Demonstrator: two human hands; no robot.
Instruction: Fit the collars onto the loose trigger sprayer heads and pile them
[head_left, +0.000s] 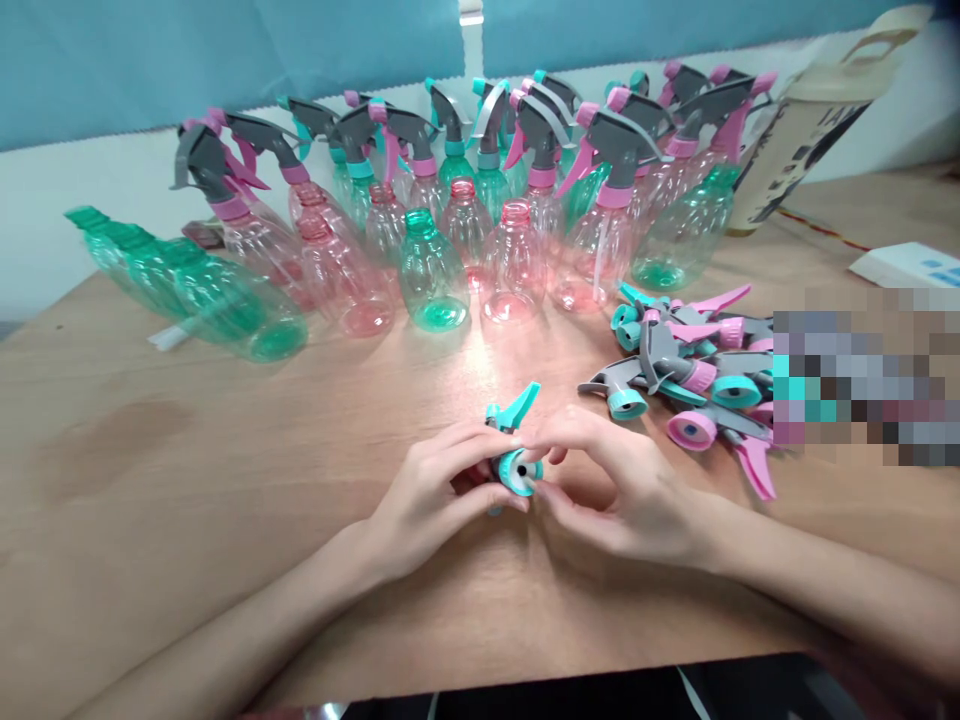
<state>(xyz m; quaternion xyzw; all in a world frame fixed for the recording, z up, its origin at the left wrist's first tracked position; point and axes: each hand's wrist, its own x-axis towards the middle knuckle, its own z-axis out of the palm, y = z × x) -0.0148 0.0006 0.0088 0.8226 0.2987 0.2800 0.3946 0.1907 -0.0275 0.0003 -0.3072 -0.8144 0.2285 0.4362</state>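
My left hand (pixel 442 485) grips a grey and teal trigger spray head (pixel 517 475) between thumb and fingers, above the front middle of the table. Its teal screw collar faces me, showing a white inside with a dark hole in the centre. On the right side of that collar, my right hand (pixel 626 490) is curled with thumb and index fingertips at the rim. A teal trigger lever (pixel 521 405) sticks up behind my fingers. Part of the grey body is hidden by my left hand.
Loose spray heads (pixel 690 375) lie piled to the right. Behind stand pink and green bottles (pixel 433 275), several with spray heads fitted. Green bottles (pixel 217 295) lean at the left near a clear strip (pixel 169 335). A large cup (pixel 810 130) and a white box (pixel 911 270) stand right.
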